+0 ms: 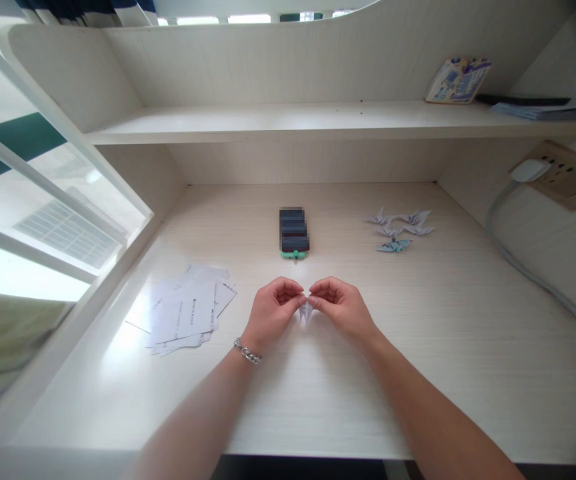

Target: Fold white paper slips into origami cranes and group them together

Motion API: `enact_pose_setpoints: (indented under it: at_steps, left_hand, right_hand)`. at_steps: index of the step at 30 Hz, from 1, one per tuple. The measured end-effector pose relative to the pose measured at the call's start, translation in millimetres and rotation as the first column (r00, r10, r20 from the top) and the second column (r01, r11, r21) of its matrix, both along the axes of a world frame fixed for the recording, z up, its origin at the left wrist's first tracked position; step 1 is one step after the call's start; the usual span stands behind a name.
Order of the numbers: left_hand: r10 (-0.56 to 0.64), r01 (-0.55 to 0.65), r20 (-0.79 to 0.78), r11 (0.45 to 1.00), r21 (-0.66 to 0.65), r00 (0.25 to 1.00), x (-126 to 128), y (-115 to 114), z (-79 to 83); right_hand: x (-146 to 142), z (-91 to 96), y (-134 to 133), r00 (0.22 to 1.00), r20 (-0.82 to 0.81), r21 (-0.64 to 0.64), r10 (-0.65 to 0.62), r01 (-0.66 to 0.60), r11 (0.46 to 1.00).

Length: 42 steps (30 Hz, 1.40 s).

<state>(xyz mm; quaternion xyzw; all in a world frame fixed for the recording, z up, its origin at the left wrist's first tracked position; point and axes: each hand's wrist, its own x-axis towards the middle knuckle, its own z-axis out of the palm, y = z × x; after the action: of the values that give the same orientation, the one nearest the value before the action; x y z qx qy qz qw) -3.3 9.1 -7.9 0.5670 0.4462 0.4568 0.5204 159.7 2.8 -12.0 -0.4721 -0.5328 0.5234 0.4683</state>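
Note:
A small piece of folded white paper (306, 315) is pinched between my two hands, its pointed ends hanging down toward me. My left hand (274, 308), with a silver chain bracelet on the wrist, grips it from the left with thumb and fingers closed. From the other side my right hand (342, 305) pinches it the same way. The fingers hide the paper's upper part. To the right, farther back on the desk, lie several folded paper cranes (408, 223), mostly white, with a light-blue one (395, 246) in front.
Loose printed paper sheets (183, 310) lie in a pile at left. A phone (295, 230) with a blurred screen and green edge lies behind my hands. The shelf (268, 120) holds a colourful packet (458, 80). A plugged-in cable (498, 240) runs down the right wall.

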Motion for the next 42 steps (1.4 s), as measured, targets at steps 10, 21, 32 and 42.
enact_pose_setpoints:
  at_steps: [10, 21, 32, 42]
  left_hand:
    - [0.037, -0.033, 0.059, 0.997, -0.069, 0.998, 7.6, -2.4, -0.9]
    - [-0.034, 0.030, -0.063, 0.998, -0.064, 0.997, 7.7, -3.2, -2.3]
    - [-0.001, 0.014, -0.209, 0.998, 0.062, 0.978, 5.8, -6.3, 3.8]
    - [0.024, -0.026, -0.102, 0.999, -0.021, 0.995, -2.0, -0.7, 1.3]
  right_hand:
    - [-7.5, -2.8, 2.7, 0.989, -0.087, 0.048, -0.122, 0.126, 0.991]
    - [-4.2, -2.5, 0.9, 0.994, -0.064, 0.033, -0.085, 0.087, 0.996]
    - [-7.4, -5.3, 0.8, 0.989, 0.041, 0.026, -0.140, 0.139, 0.990]
    - [-1.5, 0.5, 1.0, 0.991, -0.126, -0.126, 0.039, -0.055, 0.991]
